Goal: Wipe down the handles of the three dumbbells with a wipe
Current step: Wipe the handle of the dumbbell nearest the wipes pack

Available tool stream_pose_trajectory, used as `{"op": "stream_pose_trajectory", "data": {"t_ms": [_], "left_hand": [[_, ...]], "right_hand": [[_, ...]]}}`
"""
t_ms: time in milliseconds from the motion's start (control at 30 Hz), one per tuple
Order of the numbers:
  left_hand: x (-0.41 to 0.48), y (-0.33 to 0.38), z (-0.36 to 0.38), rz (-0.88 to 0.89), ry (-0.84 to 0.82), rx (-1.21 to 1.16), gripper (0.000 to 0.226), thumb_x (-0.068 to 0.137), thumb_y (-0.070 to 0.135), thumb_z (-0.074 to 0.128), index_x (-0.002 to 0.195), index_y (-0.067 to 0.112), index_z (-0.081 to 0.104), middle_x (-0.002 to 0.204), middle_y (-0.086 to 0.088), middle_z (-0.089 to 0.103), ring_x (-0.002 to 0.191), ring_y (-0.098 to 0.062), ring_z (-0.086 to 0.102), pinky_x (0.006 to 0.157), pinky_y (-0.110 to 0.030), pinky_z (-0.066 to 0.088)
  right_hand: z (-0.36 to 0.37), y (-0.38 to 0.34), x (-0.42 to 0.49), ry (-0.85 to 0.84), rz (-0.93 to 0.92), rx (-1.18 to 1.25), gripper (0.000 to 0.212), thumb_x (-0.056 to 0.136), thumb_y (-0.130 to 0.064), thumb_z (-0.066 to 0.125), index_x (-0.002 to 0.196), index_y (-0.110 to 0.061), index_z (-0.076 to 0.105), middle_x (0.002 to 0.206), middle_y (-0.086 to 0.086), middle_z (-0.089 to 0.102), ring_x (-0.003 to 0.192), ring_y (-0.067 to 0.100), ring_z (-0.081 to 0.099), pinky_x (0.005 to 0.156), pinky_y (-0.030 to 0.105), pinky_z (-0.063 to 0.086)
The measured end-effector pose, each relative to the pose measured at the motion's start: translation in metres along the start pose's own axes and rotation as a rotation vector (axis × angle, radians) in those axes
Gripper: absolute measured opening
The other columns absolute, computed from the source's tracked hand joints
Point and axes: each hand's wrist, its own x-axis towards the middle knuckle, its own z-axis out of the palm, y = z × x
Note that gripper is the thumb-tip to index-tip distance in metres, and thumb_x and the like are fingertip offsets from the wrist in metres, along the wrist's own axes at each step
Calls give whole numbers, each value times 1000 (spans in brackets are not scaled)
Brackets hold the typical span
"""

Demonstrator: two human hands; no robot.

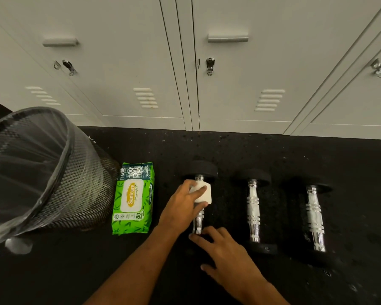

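Note:
Three dumbbells with chrome handles and black ends lie side by side on the dark floor: the left dumbbell [199, 219], the middle dumbbell [253, 211] and the right dumbbell [315, 216]. My left hand [183, 205] presses a folded white wipe [204, 192] around the far part of the left dumbbell's handle. My right hand [224, 249] rests over that dumbbell's near black end, fingers spread on it and hiding most of it.
A green pack of wipes [133, 199] lies left of the dumbbells. A black mesh bin [42, 172] with a clear liner stands at the far left. White lockers [207, 62] line the back of the speckled rubber floor [229, 148].

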Motion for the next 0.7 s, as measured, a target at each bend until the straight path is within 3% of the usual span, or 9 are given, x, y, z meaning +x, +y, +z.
{"op": "stream_pose_trajectory", "data": {"t_ms": [133, 267, 500, 600, 700], "left_hand": [[3, -3, 4, -55, 69, -142, 41, 92, 35, 63, 132, 28, 59, 137, 5, 43, 121, -11, 50, 102, -31, 46], [10, -1, 4, -78, 126, -159, 36, 92, 33, 63, 128, 26, 64, 135, 4, 46, 118, -9, 52, 98, -25, 46], [-15, -7, 0, -44, 72, -247, 39, 90, 34, 67, 127, 27, 64, 125, 5, 53, 114, -5, 55, 98, -20, 46], [-27, -9, -4, -33, 59, -289, 33, 90, 30, 68, 122, 24, 68, 116, 4, 58, 106, 3, 54, 96, -11, 42], [-31, -10, -4, -35, 44, -317, 28, 88, 26, 70, 115, 21, 72, 110, 4, 61, 100, -1, 60, 93, -17, 48]], "right_hand": [[9, -2, 12, -10, -122, -85, 66, 96, -26, 55, 150, -38, 18, 154, 0, 18, 137, 25, 21, 100, 37, 44], [10, 1, 23, -35, -158, -131, 58, 100, -25, 49, 150, -34, 21, 150, 4, 23, 127, 27, 34, 87, 40, 52], [4, 10, 26, -47, -192, -157, 58, 98, -32, 50, 149, -39, 22, 145, 2, 27, 120, 23, 38, 86, 37, 51], [2, 13, 29, -57, -190, -155, 62, 95, -35, 54, 147, -43, 22, 146, 1, 28, 117, 22, 41, 89, 38, 49], [-2, 16, 35, -78, -184, -164, 66, 92, -37, 58, 147, -45, 23, 146, 0, 28, 116, 22, 42, 90, 39, 48]]}}
